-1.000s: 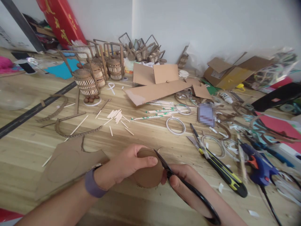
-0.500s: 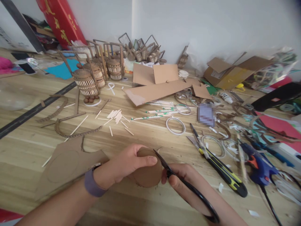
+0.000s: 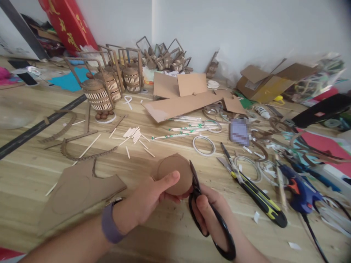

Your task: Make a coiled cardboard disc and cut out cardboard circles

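A round cardboard disc (image 3: 175,170) with a drawn curved line near its edge is pinched in my left hand (image 3: 153,193), thumb on top and fingers beneath. My right hand (image 3: 216,212) grips black-handled scissors (image 3: 196,186), fingers through the loops. The blades point up and away at the disc's right edge. To the left lies a cardboard sheet (image 3: 74,190) with a drawn circle and a curved cut-out. A yellow and black utility knife (image 3: 257,193) rests on the table to the right of my right hand.
Small slatted baskets with tall handles (image 3: 97,95) stand at the back left. Short wooden sticks (image 3: 133,134), a tape roll (image 3: 203,145) and flat cardboard pieces (image 3: 178,106) lie ahead. A blue glue gun (image 3: 301,190) and an open cardboard box (image 3: 263,86) are at the right.
My left hand has raised and turned the disc, with more of its upper edge showing. The scissors have swung more upright, and their handles have spread apart.
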`<state>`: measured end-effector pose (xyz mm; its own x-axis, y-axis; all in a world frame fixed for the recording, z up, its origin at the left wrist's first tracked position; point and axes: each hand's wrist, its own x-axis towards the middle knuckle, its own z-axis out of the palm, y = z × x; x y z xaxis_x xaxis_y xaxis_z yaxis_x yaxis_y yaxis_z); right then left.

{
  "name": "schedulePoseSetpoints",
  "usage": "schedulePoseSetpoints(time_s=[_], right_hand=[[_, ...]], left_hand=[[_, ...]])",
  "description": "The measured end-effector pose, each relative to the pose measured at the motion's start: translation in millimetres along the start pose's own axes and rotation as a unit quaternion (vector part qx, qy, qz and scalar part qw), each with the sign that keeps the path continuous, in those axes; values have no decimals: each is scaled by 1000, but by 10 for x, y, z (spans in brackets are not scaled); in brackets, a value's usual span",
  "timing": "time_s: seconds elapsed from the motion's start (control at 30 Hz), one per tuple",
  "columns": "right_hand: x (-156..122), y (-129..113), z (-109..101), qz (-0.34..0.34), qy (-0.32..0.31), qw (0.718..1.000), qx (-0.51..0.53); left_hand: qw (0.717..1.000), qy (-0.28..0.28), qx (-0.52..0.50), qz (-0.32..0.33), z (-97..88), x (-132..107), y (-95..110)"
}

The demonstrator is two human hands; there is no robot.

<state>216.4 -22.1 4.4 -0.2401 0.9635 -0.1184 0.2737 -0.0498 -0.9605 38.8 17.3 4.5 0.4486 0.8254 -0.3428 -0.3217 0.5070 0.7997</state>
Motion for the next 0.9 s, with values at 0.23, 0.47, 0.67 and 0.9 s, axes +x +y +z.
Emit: schedulePoseSetpoints(time_s=[0.23, 0.47, 0.67, 0.9], right_hand=[[-30, 65, 18, -8, -9, 1000, -7], [-16, -12, -27, -20, -21, 999, -37], [-10, -26, -50, -37, -17, 997, -59], [-25, 11, -41, -22, -17, 999, -44]], left_hand=[[996, 59, 42, 56, -26, -15, 36], [996, 45, 63, 54, -21, -35, 35], [992, 69, 92, 45, -40, -44, -22], [993, 77, 81, 46, -27, -50, -37]])
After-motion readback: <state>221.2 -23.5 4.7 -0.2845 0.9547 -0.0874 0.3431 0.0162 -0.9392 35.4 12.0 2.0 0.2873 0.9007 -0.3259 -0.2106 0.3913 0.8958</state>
